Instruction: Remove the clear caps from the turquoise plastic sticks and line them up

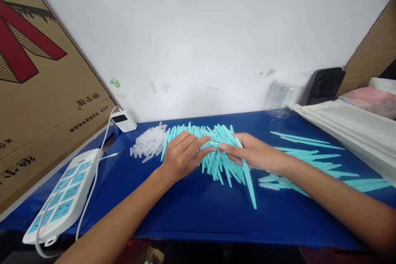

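Slim, tapered turquoise plastic sticks, shaped like eyebrow razor handles, lie heaped in a pile (227, 169) behind and below my hands. My right hand (252, 152) is closed round one turquoise stick (250, 185), its narrow end pointing down toward me. Between the fingertips of both hands is a small clear plastic cap (214, 144). Thumb and forefinger of my left hand (182, 154) pinch at its left end, and my right thumb touches its right end. Left of the pile lies a heap of small translucent caps (150, 141).
More turquoise sticks (321, 159) lie loosely at right on the blue table (192, 218). A white power strip (66, 196) with cables and a small white device (124, 121) are at left. A clear jar (284, 99), dark stand (323, 86) and white packaging (349, 132) stand back right.
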`<move>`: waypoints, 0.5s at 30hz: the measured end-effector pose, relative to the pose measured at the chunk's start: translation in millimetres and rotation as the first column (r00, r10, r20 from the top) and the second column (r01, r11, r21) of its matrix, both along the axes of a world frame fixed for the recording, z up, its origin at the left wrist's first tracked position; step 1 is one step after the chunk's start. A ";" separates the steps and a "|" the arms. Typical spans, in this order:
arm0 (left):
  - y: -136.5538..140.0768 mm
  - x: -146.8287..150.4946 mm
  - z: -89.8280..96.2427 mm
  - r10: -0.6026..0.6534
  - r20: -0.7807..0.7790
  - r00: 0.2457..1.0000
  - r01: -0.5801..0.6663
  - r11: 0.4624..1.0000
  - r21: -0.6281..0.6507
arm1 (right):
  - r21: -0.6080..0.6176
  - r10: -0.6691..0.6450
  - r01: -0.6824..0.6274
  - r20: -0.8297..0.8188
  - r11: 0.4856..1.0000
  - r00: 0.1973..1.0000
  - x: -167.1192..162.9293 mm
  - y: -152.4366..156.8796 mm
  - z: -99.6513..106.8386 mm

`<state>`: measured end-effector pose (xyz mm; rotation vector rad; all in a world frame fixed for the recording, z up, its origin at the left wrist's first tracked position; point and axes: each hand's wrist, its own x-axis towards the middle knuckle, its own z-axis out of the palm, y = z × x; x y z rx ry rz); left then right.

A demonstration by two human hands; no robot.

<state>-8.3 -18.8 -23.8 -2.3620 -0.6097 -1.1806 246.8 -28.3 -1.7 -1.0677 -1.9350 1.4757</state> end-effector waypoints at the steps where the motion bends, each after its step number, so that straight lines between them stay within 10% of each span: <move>1: -1.1 0.7 0.7 0.026 0.043 0.999 -0.026 1.000 -0.012 | -0.007 -0.001 0.001 0.000 1.000 1.000 -0.3 -0.3 -0.1; 6: -9.3 6.6 2.9 0.090 0.235 0.968 -0.014 0.952 -0.304 | 0.022 -0.021 0.022 -0.032 1.000 0.999 -1.7 -2.2 -2.5; 10: -14.5 16.1 2.2 -0.001 0.254 0.967 0.179 0.714 -0.677 | 0.101 0.009 0.000 -0.089 0.995 0.996 -3.9 -3.4 -4.3; 15: -24.0 29.8 2.0 0.013 0.343 0.939 0.293 0.490 -0.821 | 0.120 -0.020 0.043 -0.187 0.992 0.982 -12.9 -6.3 -6.0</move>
